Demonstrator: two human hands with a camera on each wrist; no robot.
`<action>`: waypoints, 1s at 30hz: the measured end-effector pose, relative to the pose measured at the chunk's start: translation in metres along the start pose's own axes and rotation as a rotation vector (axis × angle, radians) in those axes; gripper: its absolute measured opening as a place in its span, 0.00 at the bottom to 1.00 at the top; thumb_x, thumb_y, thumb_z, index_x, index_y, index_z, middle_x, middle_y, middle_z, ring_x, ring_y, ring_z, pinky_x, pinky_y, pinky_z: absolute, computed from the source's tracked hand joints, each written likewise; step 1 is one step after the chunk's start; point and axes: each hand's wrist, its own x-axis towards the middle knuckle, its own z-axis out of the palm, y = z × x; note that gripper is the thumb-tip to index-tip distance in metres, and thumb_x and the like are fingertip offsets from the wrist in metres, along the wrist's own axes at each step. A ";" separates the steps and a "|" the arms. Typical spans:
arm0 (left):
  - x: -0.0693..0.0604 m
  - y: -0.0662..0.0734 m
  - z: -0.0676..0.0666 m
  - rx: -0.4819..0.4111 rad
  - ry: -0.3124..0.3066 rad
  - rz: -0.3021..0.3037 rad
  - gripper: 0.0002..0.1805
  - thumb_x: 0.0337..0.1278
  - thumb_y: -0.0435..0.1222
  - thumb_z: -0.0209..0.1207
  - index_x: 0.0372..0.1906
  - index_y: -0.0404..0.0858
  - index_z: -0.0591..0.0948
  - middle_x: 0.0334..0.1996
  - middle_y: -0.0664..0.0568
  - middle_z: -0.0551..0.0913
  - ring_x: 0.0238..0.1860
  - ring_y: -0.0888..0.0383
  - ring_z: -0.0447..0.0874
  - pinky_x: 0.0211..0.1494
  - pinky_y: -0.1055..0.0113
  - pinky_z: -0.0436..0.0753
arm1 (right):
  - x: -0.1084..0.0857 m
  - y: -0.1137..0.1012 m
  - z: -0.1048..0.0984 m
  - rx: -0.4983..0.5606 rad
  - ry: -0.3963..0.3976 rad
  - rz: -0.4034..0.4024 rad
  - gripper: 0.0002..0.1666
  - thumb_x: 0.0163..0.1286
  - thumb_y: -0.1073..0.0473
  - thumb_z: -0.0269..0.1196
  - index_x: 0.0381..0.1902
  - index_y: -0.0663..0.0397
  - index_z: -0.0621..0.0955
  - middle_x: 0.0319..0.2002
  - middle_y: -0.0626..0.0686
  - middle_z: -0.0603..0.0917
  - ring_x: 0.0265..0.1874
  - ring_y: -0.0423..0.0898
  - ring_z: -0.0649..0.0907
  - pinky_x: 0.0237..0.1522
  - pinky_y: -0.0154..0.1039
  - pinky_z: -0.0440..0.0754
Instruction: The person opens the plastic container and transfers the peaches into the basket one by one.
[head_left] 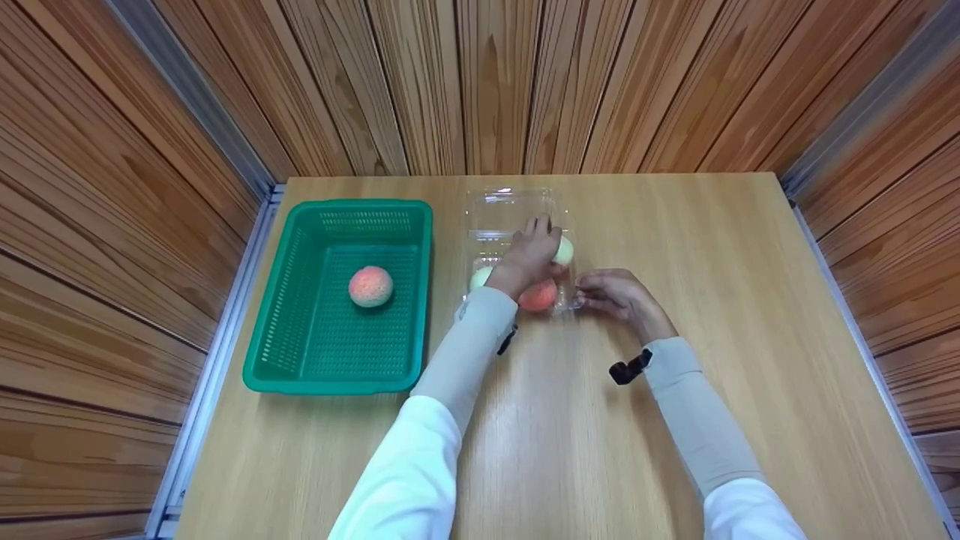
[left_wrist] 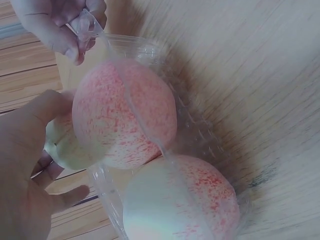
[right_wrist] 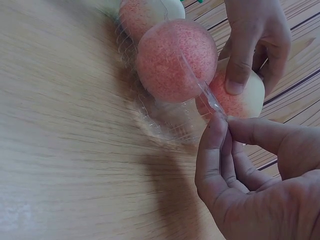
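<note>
A clear plastic clamshell box (head_left: 514, 214) lies with its lid raised toward the back of the table. My left hand (head_left: 531, 255) reaches over it and grips a pale green and pink peach (right_wrist: 250, 95), thumb on the near side and fingers partly hidden behind. In front of that hand, a redder peach (right_wrist: 176, 60) sits in the box, and another pale and pink peach (left_wrist: 180, 200) lies beside it. At the box's right front corner, my right hand (head_left: 619, 296) pinches the plastic rim (right_wrist: 212, 102) between thumb and fingertips.
To the left stands a green plastic basket (head_left: 425, 300) with one pink peach (head_left: 370, 286) in it. The wooden table (head_left: 555, 450) is bordered by wood-panelled walls (head_left: 495, 90) and metal rails (head_left: 217, 367).
</note>
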 end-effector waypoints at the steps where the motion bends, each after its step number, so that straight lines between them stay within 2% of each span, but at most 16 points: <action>1: 0.000 0.000 0.000 -0.005 0.003 -0.001 0.39 0.69 0.49 0.68 0.77 0.36 0.70 0.75 0.39 0.66 0.74 0.44 0.69 0.74 0.52 0.78 | 0.000 0.000 0.000 -0.002 -0.002 0.000 0.06 0.76 0.70 0.62 0.38 0.59 0.84 0.29 0.51 0.88 0.29 0.43 0.89 0.37 0.33 0.90; 6: 0.000 -0.002 -0.002 -0.085 0.001 -0.018 0.44 0.65 0.47 0.72 0.79 0.38 0.65 0.74 0.41 0.65 0.71 0.45 0.73 0.72 0.57 0.81 | -0.001 -0.001 0.000 -0.015 0.009 0.005 0.03 0.77 0.69 0.62 0.42 0.59 0.83 0.31 0.51 0.89 0.30 0.42 0.89 0.37 0.32 0.90; 10: 0.001 -0.003 -0.004 -0.140 -0.019 -0.031 0.46 0.65 0.47 0.72 0.80 0.39 0.62 0.75 0.41 0.63 0.75 0.45 0.70 0.74 0.58 0.79 | -0.001 -0.001 0.000 -0.012 0.004 0.004 0.03 0.77 0.69 0.62 0.43 0.60 0.83 0.33 0.52 0.90 0.31 0.42 0.90 0.38 0.33 0.90; 16: 0.003 -0.005 -0.004 -0.106 0.008 0.010 0.47 0.64 0.48 0.72 0.80 0.36 0.62 0.72 0.39 0.72 0.73 0.44 0.71 0.76 0.57 0.77 | -0.002 0.000 -0.001 -0.018 -0.013 -0.018 0.05 0.77 0.69 0.61 0.47 0.65 0.82 0.31 0.51 0.90 0.29 0.41 0.89 0.37 0.32 0.89; 21: 0.004 -0.006 -0.004 -0.078 0.013 0.014 0.50 0.62 0.50 0.73 0.81 0.35 0.61 0.71 0.40 0.76 0.72 0.44 0.71 0.76 0.56 0.76 | -0.003 0.001 -0.001 -0.001 -0.011 -0.016 0.04 0.77 0.69 0.61 0.43 0.63 0.83 0.29 0.50 0.89 0.28 0.41 0.89 0.36 0.32 0.89; 25: 0.003 -0.006 -0.006 -0.088 -0.014 -0.004 0.52 0.61 0.50 0.75 0.82 0.38 0.60 0.75 0.41 0.72 0.75 0.43 0.70 0.78 0.54 0.74 | -0.002 0.000 0.000 0.002 -0.010 -0.010 0.05 0.77 0.69 0.61 0.40 0.60 0.84 0.28 0.50 0.89 0.28 0.41 0.89 0.36 0.32 0.89; 30: 0.003 -0.005 -0.009 -0.176 -0.064 -0.038 0.53 0.62 0.48 0.74 0.84 0.41 0.56 0.81 0.41 0.64 0.79 0.42 0.68 0.80 0.54 0.72 | -0.002 -0.001 0.000 0.002 -0.013 -0.005 0.04 0.78 0.69 0.61 0.41 0.60 0.83 0.29 0.50 0.89 0.29 0.41 0.89 0.36 0.32 0.89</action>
